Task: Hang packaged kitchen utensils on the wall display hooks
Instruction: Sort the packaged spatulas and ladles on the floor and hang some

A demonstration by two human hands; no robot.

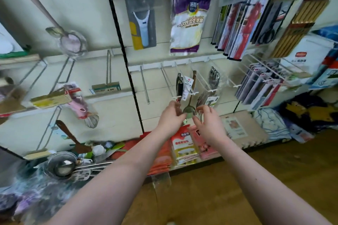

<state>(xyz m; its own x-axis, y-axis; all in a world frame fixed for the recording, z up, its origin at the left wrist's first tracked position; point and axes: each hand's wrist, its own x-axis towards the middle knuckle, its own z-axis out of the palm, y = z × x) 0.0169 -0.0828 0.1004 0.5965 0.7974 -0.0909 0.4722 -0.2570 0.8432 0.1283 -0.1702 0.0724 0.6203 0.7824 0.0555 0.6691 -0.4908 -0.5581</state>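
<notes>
A price strip (107,88) on a bare hook at the left of the wall reads "4.50". The purple and white bag (186,22) hanging higher up carries large Chinese characters, too blurred to read with any certainty. A small white tag (187,86) with a red mark hangs on the lower row of hooks; its print is too small to make out.

The spoon (190,110), metal-bowled with a brown wooden handle, hangs upright from a wire hook (195,83) in that lower row, between a black-handled utensil (179,87) on its left and a clear-packed utensil (210,97) on its right. Its bowl sits directly between the two grips, at fingertip height.

The left grip (171,116) is narrow: thumb and curled fingers close on the left edge of the bowl and pinch it. The right grip (208,122) is partly open, forefinger above and thumb below with a gap between them, just beside the right edge of the bowl; whether it touches the spoon or a clear wrapper around it, I cannot tell.

Below, flat red, yellow and pink packets (182,147) stand along the bottom shelf.
</notes>
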